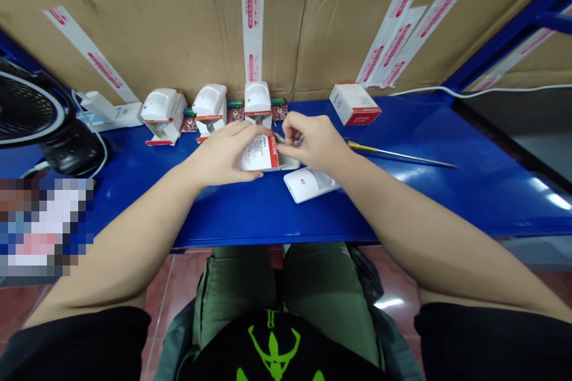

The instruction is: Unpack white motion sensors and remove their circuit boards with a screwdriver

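Note:
My left hand (226, 155) is wrapped round a small white and red carton (260, 153) lying on the blue bench (424, 190), holding it from the left. My right hand (313, 140) is pinched at the carton's right end, fingers closed on a small grey item that I cannot make out. A white sensor cover (309, 184) lies face up on the bench just below my right wrist. A yellow-handled screwdriver (393, 153) lies to the right of my right hand.
Three white sensor units (209, 104) stand on open cartons along the cardboard back wall, with red circuit boards (235, 113) between them. A closed white and red box (355, 104) sits at the back right. A black fan (40, 119) stands at the left.

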A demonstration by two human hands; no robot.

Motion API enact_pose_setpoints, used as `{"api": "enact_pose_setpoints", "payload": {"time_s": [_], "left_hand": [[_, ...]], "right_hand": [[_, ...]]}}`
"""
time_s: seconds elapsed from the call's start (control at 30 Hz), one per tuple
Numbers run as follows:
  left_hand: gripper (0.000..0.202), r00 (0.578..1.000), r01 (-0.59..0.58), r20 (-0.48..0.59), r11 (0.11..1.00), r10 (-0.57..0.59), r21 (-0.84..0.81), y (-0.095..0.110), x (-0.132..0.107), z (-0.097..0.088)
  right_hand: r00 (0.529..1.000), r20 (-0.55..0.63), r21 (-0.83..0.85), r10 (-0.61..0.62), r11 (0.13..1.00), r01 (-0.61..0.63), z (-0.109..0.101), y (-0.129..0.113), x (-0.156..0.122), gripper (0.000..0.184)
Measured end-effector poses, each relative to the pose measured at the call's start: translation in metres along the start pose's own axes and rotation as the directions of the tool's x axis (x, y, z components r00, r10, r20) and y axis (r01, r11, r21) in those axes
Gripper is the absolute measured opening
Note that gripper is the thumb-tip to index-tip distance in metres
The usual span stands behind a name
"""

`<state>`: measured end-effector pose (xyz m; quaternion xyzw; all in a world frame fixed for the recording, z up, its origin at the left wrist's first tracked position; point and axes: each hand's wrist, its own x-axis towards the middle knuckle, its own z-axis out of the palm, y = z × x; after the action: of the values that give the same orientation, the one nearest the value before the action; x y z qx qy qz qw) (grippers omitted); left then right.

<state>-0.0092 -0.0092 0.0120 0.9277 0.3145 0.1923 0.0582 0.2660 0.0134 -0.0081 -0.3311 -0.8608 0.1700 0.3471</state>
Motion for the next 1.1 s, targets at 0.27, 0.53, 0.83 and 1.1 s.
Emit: {"api": "enact_pose_setpoints", "payload": {"time_s": [0.27, 0.53, 0.83, 1.1], "left_hand": [[0.071, 0.99, -0.007, -0.141, 0.997, 0.018, 0.081, -0.01, -0.003, 0.001], [0.069, 0.988, -0.022, -0.147, 0.988, 0.045, 0.155, -0.011, -0.002, 0.002], [0.063, 0.969, -0.111, -0.202, 0.98, 0.144, 0.167, -0.006, 0.002, 0.007], [0.067, 0.959, -0.073, -0.259, 0.985, 0.112, 0.155, -0.017, -0.002, 0.005]], "right_hand": [[0.981, 0.08, -0.006, -0.177, 0.984, 0.178, -0.014, 0.01, -0.012, 0.023], [0.984, 0.079, 0.071, -0.16, 0.986, 0.154, -0.016, 0.001, -0.016, 0.032], [0.956, -0.289, 0.196, 0.052, 0.981, 0.006, -0.003, -0.003, -0.011, 0.029], [0.989, -0.107, 0.212, -0.102, 0.97, 0.122, 0.0, 0.0, -0.015, 0.033]]}}
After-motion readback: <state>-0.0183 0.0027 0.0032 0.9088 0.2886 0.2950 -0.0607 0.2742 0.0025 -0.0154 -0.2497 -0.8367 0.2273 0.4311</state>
